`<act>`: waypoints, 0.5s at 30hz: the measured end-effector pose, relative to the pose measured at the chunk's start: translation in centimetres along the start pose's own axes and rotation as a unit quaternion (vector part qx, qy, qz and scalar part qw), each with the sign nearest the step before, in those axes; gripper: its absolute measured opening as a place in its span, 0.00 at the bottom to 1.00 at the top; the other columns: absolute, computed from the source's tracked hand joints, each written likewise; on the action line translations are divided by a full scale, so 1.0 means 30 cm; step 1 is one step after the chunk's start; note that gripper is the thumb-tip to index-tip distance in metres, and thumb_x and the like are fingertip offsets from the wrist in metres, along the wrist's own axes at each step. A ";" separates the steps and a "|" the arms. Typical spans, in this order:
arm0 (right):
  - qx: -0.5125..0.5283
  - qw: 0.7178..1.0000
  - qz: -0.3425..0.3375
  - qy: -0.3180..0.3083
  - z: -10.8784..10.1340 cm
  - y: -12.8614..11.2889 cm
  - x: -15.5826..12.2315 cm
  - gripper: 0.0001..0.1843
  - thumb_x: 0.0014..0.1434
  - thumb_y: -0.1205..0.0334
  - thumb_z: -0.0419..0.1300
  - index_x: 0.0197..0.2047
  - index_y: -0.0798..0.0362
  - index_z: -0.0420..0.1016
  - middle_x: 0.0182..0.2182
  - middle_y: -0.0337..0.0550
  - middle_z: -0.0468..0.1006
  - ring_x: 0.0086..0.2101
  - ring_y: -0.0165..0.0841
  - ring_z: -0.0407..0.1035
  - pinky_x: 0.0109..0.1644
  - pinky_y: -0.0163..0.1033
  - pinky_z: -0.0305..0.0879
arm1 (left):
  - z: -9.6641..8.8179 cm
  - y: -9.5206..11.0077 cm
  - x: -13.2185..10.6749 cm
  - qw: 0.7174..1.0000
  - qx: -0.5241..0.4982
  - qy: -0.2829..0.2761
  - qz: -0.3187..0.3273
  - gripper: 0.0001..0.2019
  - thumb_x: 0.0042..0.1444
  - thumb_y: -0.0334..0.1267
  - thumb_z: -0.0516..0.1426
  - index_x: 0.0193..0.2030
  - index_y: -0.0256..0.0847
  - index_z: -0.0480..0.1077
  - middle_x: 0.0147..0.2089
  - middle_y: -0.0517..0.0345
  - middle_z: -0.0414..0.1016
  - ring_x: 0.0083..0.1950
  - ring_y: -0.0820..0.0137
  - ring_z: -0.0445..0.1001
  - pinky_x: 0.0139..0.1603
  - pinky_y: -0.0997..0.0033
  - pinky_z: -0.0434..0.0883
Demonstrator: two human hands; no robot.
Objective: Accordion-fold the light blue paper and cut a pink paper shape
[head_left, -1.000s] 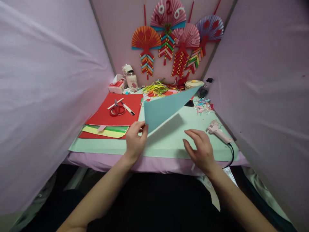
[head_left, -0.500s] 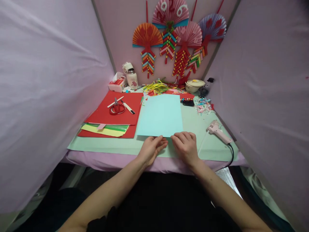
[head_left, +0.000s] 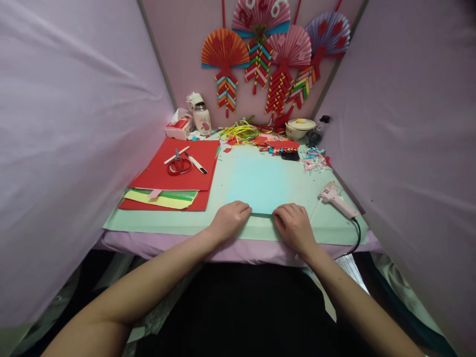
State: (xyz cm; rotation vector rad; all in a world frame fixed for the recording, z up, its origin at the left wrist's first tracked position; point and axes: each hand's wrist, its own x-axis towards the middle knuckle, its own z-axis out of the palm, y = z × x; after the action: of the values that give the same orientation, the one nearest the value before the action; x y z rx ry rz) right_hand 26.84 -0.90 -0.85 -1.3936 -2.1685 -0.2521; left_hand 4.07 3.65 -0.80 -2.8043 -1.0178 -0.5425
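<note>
A light blue sheet of paper lies in the middle of the table, smeared a little by motion. Its near edge is pinched at the left by my left hand, fingers closed over the paper. Farther along that same edge, my right hand grips the paper with thumb and bent fingers. The thumbs are mostly hidden beneath the hands.
On the left, red sheets carry red-handled scissors and a white cutter. A pink glue gun lies at the right, its cord over the edge. Paper scraps and yellow ribbons lie farther back.
The blue paper has shifted right and toward me, uncovering red pieces behind it. My left hand has gone from loosely open under the edge to closed on it; my right hand has moved slightly right.
</note>
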 end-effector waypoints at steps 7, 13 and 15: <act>-0.014 0.999 -0.033 -0.038 0.034 -0.045 0.038 0.08 0.64 0.69 0.55 0.38 0.51 0.75 0.35 0.43 0.76 0.37 0.35 0.64 0.42 0.41 0.54 | -0.013 0.025 -0.004 1.000 0.008 -0.012 -0.019 0.08 0.64 0.29 0.51 0.44 0.37 0.71 0.42 0.49 0.74 0.43 0.64 0.71 0.40 0.67 0.68; 0.010 0.998 -0.018 -0.058 0.053 -0.039 0.055 0.11 0.65 0.67 0.54 0.34 0.53 0.75 0.32 0.44 0.74 0.35 0.34 0.63 0.38 0.38 0.55 | -0.020 0.020 0.010 0.996 0.068 -0.056 -0.022 0.08 0.64 0.30 0.52 0.39 0.37 0.73 0.39 0.51 0.73 0.40 0.63 0.68 0.36 0.66 0.64; 0.012 0.998 -0.006 -0.064 0.052 -0.034 0.057 0.11 0.66 0.66 0.54 0.33 0.54 0.75 0.32 0.44 0.74 0.34 0.34 0.64 0.38 0.38 0.55 | -0.025 0.015 0.009 0.995 0.080 -0.063 -0.025 0.09 0.63 0.29 0.51 0.37 0.37 0.72 0.37 0.51 0.72 0.39 0.63 0.67 0.36 0.66 0.63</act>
State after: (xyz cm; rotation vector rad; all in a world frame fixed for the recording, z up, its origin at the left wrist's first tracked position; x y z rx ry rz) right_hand 24.87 0.65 -1.10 -1.4204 -2.2764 -0.1444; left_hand 4.31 3.30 0.00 -2.7057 -1.1044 -0.2787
